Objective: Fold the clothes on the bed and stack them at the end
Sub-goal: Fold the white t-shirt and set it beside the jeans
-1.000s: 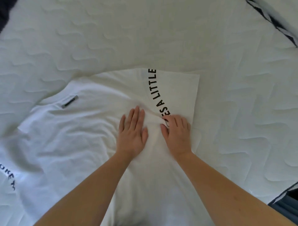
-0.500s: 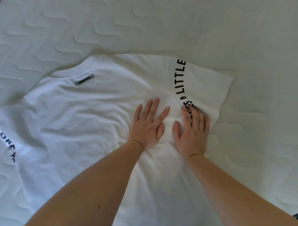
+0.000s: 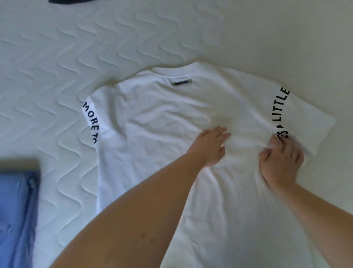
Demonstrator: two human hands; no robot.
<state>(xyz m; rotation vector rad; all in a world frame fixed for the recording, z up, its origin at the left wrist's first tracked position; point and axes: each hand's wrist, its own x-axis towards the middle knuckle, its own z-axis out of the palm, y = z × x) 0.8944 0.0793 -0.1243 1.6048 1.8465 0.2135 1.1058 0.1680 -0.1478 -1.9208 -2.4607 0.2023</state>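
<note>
Across the quilted white mattress point(image 3: 80, 63) a white T-shirt point(image 3: 162, 122) lies spread flat, neck edge away from the person, a small dark label point(image 3: 181, 82) just below the collar. Black lettering curves along both sleeve seams: "MORE TO" on the left sleeve point(image 3: 91, 122), which is folded in against the body, and "LITTLE" on the right sleeve point(image 3: 298, 122), which lies spread outward. The left hand point(image 3: 210, 147) rests flat on the middle of the shirt, fingers straight and together, pressing the cloth. The right hand point(image 3: 280, 160) sits near the right armpit seam with fingers curled, bunching a ridge of fabric; motion blur leaves it unclear how firmly it pinches. The two hands are near each other but apart. At the lower left edge lies a blue garment point(image 3: 17, 214), well apart from the shirt, and a dark cloth point(image 3: 70, 1) peeks in at the top edge.
</note>
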